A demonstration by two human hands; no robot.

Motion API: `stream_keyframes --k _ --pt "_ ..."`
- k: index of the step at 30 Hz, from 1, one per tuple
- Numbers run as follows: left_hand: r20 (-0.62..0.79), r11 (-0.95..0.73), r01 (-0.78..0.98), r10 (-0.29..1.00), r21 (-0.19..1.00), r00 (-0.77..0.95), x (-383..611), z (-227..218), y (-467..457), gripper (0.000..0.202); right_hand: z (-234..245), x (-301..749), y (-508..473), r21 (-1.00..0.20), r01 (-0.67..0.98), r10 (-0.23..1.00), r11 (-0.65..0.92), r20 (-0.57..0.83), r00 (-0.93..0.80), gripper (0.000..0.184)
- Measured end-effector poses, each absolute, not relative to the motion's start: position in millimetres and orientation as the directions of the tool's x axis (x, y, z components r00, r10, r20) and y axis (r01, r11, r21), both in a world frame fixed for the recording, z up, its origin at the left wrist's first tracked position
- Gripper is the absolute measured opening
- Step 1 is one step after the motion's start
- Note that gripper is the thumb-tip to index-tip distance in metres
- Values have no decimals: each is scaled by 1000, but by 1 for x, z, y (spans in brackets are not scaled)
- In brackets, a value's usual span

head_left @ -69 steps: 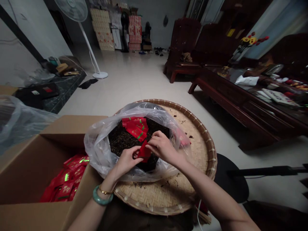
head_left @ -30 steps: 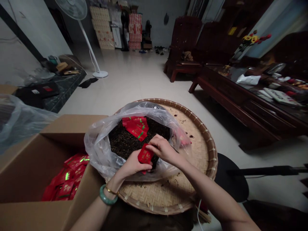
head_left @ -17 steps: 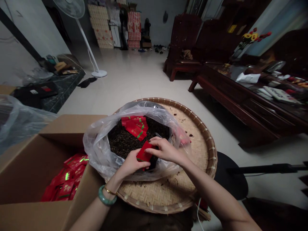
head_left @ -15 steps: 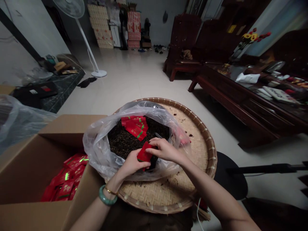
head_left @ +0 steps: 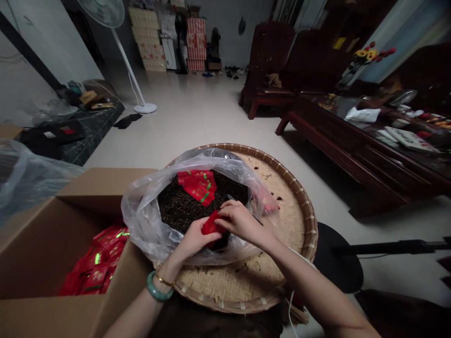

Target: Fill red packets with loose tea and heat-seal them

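Over a clear plastic bag filled with dark, dry tea leaves, my left hand grips a small red packet from the left side. My right hand has its fingers closed at the packet's upper right edge, covering part of it. Several flat red packets with green marks lie on top of the leaves, just beyond my hands. A thin dark stick shows beside my right hand; whether the hand touches it is unclear.
The bag rests on a round woven bamboo tray with scattered leaf bits. At left stands an open cardboard box holding several red packets. A black round base is right of the tray; a wooden table lies beyond.
My right hand has shifted slightly right and its fingers have curled more over the packet. The packet has turned and shows less of its face. A dark stick now shows beside the right hand.
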State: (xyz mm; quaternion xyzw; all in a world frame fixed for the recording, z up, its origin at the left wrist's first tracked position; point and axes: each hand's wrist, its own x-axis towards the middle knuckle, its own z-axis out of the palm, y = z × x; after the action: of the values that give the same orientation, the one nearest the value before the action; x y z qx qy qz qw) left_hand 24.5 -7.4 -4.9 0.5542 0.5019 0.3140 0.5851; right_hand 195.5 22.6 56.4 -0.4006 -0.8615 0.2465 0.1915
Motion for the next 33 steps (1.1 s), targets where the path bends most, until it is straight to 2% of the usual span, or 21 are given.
stream_keyframes --k 2,6,10,12,16,20,24,26,29,33 --pt "-239 182 203 922 962 305 26 -3 -7 30 53 194 23 -582 587 774 562 120 -622 9" --pt "-241 186 202 922 962 303 25 0 -8 33 49 193 22 -685 532 804 498 135 -579 10" --pt "-282 246 158 917 956 282 25 0 -9 31 51 196 19 -749 498 872 437 217 -439 33" --pt "-281 250 137 914 958 293 26 -2 -9 29 51 197 16 -718 534 875 446 225 -428 45" --pt "-252 207 173 916 963 313 31 -3 -10 24 44 193 15 -587 647 852 487 155 -501 25" --pt "-257 170 293 921 941 292 31 -3 -11 30 29 189 22 -465 688 823 558 199 -532 31" --pt "-271 170 317 911 933 311 29 -3 -11 36 26 189 27 -432 676 797 597 221 -563 32" --pt "-273 180 297 911 938 309 28 -3 -11 36 30 191 27 -465 685 821 561 205 -533 31" --pt "-262 209 192 913 959 314 26 -3 -10 37 34 194 25 -614 633 861 472 166 -481 28" --pt "-244 232 76 922 970 301 24 -3 -8 42 25 197 23 -888 365 925 278 145 -352 42"
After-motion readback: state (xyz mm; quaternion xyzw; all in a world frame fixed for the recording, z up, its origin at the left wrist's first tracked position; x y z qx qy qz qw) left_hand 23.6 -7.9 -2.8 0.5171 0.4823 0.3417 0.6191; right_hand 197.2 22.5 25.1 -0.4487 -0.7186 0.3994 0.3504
